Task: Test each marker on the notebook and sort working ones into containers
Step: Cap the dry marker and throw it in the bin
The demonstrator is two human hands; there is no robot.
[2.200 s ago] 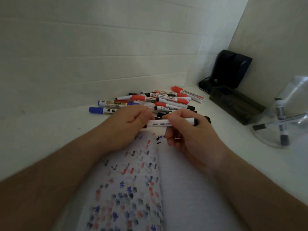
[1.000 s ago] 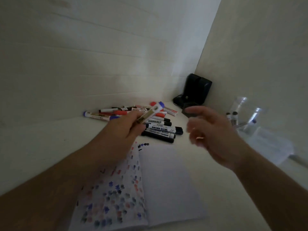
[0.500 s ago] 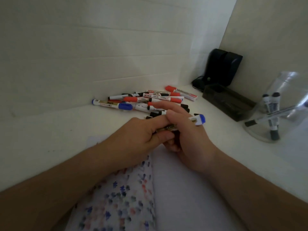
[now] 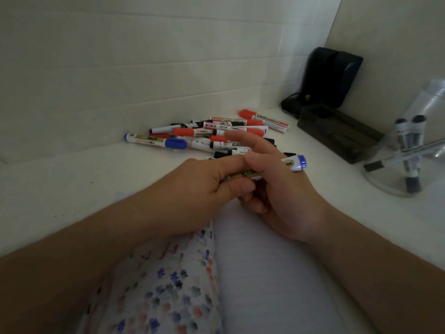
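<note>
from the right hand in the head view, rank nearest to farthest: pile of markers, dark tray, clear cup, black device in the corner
From the right hand:
1. pile of markers, just beyond the fingers
2. dark tray, back right
3. clear cup, far right; close to the tray, so that order is unsure
4. black device, in the back corner

My open spiral-less paper notebook (image 4: 265, 273) lies nearest me on the white bench (image 4: 60, 189); the heap of red, blue and black markers (image 4: 216, 136) sits behind it, the dark rectangular tray (image 4: 337, 133) and clear round plastic container (image 4: 397, 169) to my right.

R hand (image 4: 284, 189) index now lifted off blue-capped marker (image 4: 292, 163), both hands gripping
</note>
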